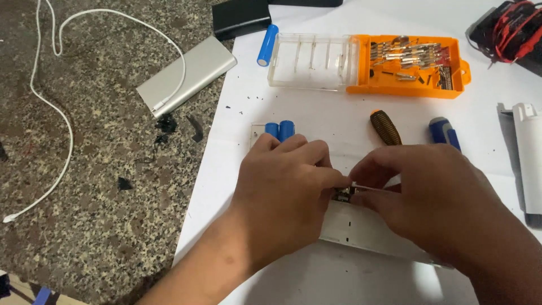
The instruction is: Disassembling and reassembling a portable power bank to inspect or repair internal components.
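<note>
Pinching with both hands, you work at one spot on a flat white rectangular plastic casing (pixel 361 229) that lies on the white sheet of paper (pixel 339 118) directly under your palms. Your left hand (pixel 282 181) covers the casing's left end, its fingers curled together and its fingertips (pixel 333 181) meeting at a small dark circuit component (pixel 342 195) on the casing's upper edge. Your right hand (pixel 429 192) comes in from the opposite side; its thumb and forefinger are closed on a thin pale strip (pixel 364 187) just beside that component. The component sits between the two sets of fingertips, touching or nearly touching both; which one cannot be told.

Two blue cylindrical battery cells (pixel 280 130) stand side by side just beyond your left knuckles. A brown ribbed screwdriver handle (pixel 385 127) and a blue-and-grey screwdriver handle (pixel 445 133) lie beyond your right hand. An orange bit box with a clear lid (pixel 367 62) rests farther back. A silver power bank (pixel 189 73) with a white cable (pixel 62 113) lies on the speckled granite surface (pixel 96 186) to the left.
</note>
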